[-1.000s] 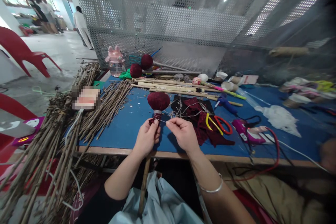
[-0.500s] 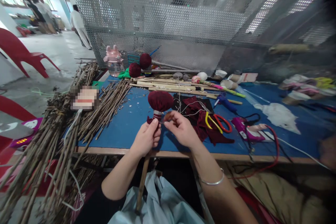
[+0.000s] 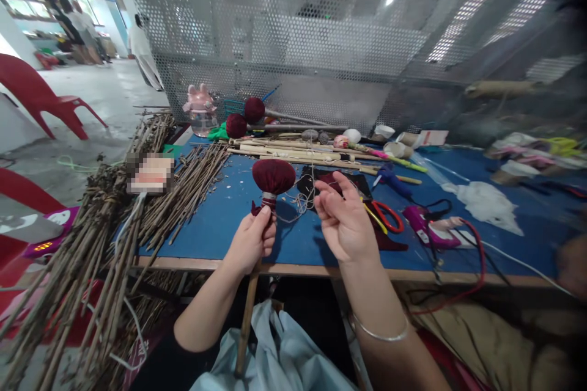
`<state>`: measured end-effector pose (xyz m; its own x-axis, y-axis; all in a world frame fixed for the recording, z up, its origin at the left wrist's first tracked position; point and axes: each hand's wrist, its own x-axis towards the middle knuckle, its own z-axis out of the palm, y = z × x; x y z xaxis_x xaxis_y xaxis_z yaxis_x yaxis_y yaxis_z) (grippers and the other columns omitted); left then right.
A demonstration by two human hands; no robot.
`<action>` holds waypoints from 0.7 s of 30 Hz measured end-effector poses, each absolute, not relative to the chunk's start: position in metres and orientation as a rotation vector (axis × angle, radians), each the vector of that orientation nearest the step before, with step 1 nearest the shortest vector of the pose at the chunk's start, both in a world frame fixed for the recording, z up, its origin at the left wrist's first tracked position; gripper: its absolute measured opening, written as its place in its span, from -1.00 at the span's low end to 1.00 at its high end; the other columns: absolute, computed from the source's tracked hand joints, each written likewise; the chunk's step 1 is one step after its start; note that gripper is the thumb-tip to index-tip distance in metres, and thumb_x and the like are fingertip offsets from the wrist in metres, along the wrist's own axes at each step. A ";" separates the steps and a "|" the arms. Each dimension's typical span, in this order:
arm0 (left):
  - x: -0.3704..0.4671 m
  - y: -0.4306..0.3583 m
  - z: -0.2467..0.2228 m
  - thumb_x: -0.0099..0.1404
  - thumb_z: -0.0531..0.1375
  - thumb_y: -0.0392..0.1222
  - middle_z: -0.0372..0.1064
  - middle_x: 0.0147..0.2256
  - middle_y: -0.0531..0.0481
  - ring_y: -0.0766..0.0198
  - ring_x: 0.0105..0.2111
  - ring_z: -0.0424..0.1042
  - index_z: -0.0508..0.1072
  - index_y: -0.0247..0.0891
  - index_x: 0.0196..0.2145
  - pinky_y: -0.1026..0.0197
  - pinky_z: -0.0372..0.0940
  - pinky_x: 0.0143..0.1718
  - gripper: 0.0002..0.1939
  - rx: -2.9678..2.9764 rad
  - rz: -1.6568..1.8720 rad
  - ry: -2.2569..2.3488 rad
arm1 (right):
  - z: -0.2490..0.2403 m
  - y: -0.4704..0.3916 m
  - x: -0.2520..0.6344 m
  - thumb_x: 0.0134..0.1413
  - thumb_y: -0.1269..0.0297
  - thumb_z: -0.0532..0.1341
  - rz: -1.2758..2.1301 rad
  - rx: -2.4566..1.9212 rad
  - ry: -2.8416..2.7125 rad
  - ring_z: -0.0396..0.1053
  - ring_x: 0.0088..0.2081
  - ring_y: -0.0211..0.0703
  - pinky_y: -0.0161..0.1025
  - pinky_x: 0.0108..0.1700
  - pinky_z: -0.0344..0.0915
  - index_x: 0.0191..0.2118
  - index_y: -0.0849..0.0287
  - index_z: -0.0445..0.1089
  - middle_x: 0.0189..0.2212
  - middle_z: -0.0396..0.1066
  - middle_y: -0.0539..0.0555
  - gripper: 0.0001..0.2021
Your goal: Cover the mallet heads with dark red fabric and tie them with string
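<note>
Over the front edge of the blue table (image 3: pixel 220 229), the left hand (image 3: pixel 251 243) is clenched around a wooden stick (image 3: pixel 245 324) just under its dark red velvet ball (image 3: pixel 274 175) — stick upright, ball on top, the bottom end down near the person's lap. Thin string (image 3: pixel 296 208) is wrapped at the neck below the ball and trails off to the right. The right hand (image 3: pixel 346 223) sits just beside it, palm up, fingers loosely curled; can't tell if it's pinching the string. Behind the right hand there's dark red cloth (image 3: pixel 339 186) and scissors (image 3: pixel 384 215) with 1 yellow and 1 red handle — a pile of twigs (image 3: pixel 105 238) fills the left side.
</note>
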<state>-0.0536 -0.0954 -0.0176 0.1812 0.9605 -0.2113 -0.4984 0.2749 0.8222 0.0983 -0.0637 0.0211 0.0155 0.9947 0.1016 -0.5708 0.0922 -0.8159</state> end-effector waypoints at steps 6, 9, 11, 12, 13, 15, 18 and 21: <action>-0.053 -0.095 -0.020 0.16 0.10 0.13 -0.15 -0.69 0.26 0.57 -0.74 -0.23 0.16 -0.25 -0.43 0.49 -0.26 -0.76 -0.63 0.694 1.139 0.834 | 0.021 -0.060 0.095 -0.16 0.56 0.20 1.438 -0.609 -0.638 0.33 -0.01 -0.28 -0.15 0.13 0.18 -0.04 0.04 0.16 -0.17 0.43 0.03 -0.49; -0.052 -0.095 -0.021 0.16 0.09 0.14 -0.14 -0.68 0.26 0.57 -0.74 -0.22 0.17 -0.25 -0.42 0.50 -0.25 -0.75 -0.63 0.697 1.139 0.840 | 0.024 -0.063 0.094 -0.19 0.60 0.20 1.443 -0.606 -0.619 0.32 0.00 -0.28 -0.17 0.13 0.18 -0.01 0.05 0.15 -0.16 0.43 0.04 -0.44; -0.052 -0.096 -0.021 0.16 0.09 0.13 -0.13 -0.68 0.25 0.57 -0.74 -0.20 0.17 -0.25 -0.42 0.50 -0.24 -0.75 -0.63 0.702 1.144 0.851 | 0.026 -0.064 0.094 -0.23 0.62 0.23 1.433 -0.617 -0.613 0.32 -0.01 -0.31 -0.23 0.11 0.20 0.00 0.06 0.14 -0.15 0.43 0.04 -0.39; -0.052 -0.096 -0.021 0.17 0.09 0.13 -0.12 -0.68 0.25 0.57 -0.74 -0.20 0.18 -0.25 -0.43 0.50 -0.23 -0.75 -0.63 0.704 1.146 0.855 | 0.026 -0.065 0.094 -0.24 0.62 0.25 1.427 -0.624 -0.610 0.33 -0.02 -0.33 -0.26 0.10 0.22 0.00 0.06 0.14 -0.14 0.43 0.03 -0.38; -0.052 -0.096 -0.022 0.17 0.09 0.13 -0.12 -0.68 0.25 0.57 -0.74 -0.19 0.18 -0.25 -0.43 0.50 -0.23 -0.75 -0.64 0.704 1.148 0.857 | 0.027 -0.066 0.094 -0.24 0.61 0.26 1.421 -0.629 -0.609 0.34 -0.04 -0.35 -0.29 0.08 0.23 0.00 0.06 0.14 -0.13 0.42 0.03 -0.38; -0.052 -0.096 -0.022 0.17 0.09 0.12 -0.13 -0.68 0.25 0.57 -0.74 -0.19 0.17 -0.26 -0.44 0.50 -0.22 -0.75 -0.64 0.702 1.148 0.856 | 0.028 -0.067 0.093 -0.22 0.57 0.28 1.412 -0.627 -0.606 0.38 -0.10 -0.39 -0.35 0.03 0.27 0.00 0.07 0.16 -0.12 0.42 0.04 -0.40; -0.052 -0.096 -0.022 0.18 0.09 0.12 -0.12 -0.68 0.25 0.57 -0.74 -0.19 0.18 -0.26 -0.43 0.50 -0.22 -0.75 -0.65 0.698 1.149 0.855 | 0.029 -0.068 0.092 -0.19 0.53 0.29 1.404 -0.630 -0.600 0.39 -0.15 -0.40 -0.38 -0.01 0.31 -0.02 0.08 0.19 -0.12 0.42 0.05 -0.45; -0.053 -0.096 -0.022 0.17 0.09 0.12 -0.12 -0.68 0.25 0.57 -0.74 -0.19 0.18 -0.26 -0.43 0.50 -0.22 -0.75 -0.64 0.695 1.148 0.860 | 0.029 -0.068 0.091 -0.18 0.49 0.30 1.396 -0.661 -0.597 0.38 -0.10 -0.35 -0.32 0.02 0.30 -0.05 0.07 0.23 -0.12 0.42 0.04 -0.50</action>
